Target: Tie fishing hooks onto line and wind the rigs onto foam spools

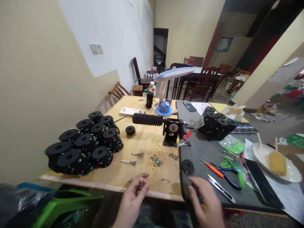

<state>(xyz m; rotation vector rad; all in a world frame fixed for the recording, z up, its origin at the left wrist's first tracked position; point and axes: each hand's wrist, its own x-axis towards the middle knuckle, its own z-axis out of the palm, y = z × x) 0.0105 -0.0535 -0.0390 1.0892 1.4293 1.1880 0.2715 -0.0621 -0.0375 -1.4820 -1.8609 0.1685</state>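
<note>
My left hand (134, 194) hovers at the near edge of the wooden table (144, 139), fingers curled in a pinch on something small I cannot make out. My right hand (206, 202) lies fingers-down on the near edge of the dark mat (204, 152), with a blurred dark item under its fingers. A black foam disc (187, 166) lies just beyond my right hand. Snips (220, 188) and orange-handled pliers (213, 169) lie to its right. A small black hand-cranked device (173, 131) with a ribbed black roller (147, 119) stands mid-table. Small loose beads (155, 159) are scattered before it.
A pile of black foam spools (83, 142) fills the table's left; another pile (217, 125) sits on the mat. A blue desk lamp (166, 91) stands behind. At right are a plate with corn on a stick (276, 163), a phone (261, 182) and green bags (231, 147). A green stool (66, 205) is below left.
</note>
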